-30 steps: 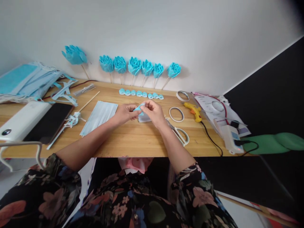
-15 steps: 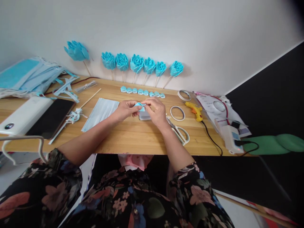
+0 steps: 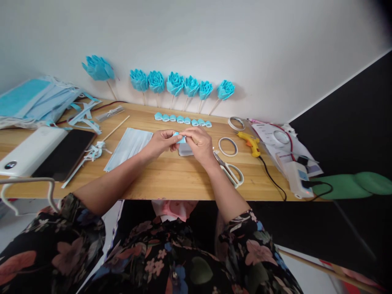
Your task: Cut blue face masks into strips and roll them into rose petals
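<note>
Head-worn view, looking down, close over table

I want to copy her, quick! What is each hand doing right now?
Left hand: fingers pinched shut on the small blue piece.
Right hand: fingers pinched shut on the same small blue piece.

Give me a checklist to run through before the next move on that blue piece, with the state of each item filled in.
1. Blue piece pinched by both left hand and right hand: ok.
2. Piece held above the table, not resting on it: ok.
3. Fold shape of the piece: cannot tell, fingers cover it.
4. Scissors lying beside the right wrist, blades shut: ok.
5. Glue gun lying apart from the hands: ok.
6. Row of small blue rolls lined up behind the hands: ok.
</note>
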A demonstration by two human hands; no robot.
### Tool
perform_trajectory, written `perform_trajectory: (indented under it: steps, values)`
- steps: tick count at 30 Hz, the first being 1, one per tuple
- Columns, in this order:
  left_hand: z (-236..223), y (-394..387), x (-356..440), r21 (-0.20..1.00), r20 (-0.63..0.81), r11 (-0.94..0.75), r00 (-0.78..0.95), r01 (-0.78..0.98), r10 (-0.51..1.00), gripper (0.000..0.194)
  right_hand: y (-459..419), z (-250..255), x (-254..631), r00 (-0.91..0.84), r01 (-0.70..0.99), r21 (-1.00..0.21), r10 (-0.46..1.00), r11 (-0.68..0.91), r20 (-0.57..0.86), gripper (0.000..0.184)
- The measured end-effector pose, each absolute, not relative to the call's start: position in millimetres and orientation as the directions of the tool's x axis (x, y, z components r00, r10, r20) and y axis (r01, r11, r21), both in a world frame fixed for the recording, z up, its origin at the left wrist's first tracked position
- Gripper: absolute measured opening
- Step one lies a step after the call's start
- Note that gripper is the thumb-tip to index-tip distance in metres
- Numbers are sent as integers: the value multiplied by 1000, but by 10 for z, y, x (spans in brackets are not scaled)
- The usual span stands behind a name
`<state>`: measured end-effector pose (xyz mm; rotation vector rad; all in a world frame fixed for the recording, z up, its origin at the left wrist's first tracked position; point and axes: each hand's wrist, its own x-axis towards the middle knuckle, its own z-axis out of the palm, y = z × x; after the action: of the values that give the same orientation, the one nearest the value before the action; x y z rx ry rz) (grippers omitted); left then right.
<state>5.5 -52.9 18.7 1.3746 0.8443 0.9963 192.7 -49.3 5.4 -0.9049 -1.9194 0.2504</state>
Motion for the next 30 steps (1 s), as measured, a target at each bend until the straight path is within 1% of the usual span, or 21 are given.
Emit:
perform_trajectory:
  steps: [2,4,7,9,11,12,14,19,22,26,30]
  values:
    - [171,-515,53,995,81,-55,365,-81,927,37,-509,67,1918,-260,452,-565,708,690,656,27]
    - [161,-504,51,994,85,-55,356,-93,930,36,-522,81,1914,-222,378,-685,779,624,587,26]
    - [172,-503,51,993,97,-67,336,-102,937,34,-523,94,1921,-151,165,-900,912,404,382,35]
    - [190,-514,52,992,98,-70,318,-100,943,33,-510,95,1927,-150,44,-965,957,257,248,41]
    - [204,-524,54,992,100,-71,301,-106,948,33,-498,95,1923,-163,-1,-985,971,174,172,42]
    - [206,-525,55,991,103,-72,292,-114,951,33,-494,96,1918,-164,0,-987,974,158,156,40]
    - [201,-520,56,989,104,-70,278,-130,955,33,-493,102,1905,-149,19,-986,976,166,162,37]
    - [170,-489,54,992,94,-68,244,-111,965,35,-511,123,1886,-132,69,-965,962,251,241,31]
    - [172,-491,53,994,104,-90,250,-66,963,37,-514,111,1885,-146,101,-966,964,239,223,35]
    - [172,-498,54,992,125,-129,298,-5,946,40,-501,80,1884,-144,120,-971,971,207,189,40]
    - [143,-479,60,990,129,-142,310,21,942,43,-493,97,1888,-95,60,-990,988,129,123,37]
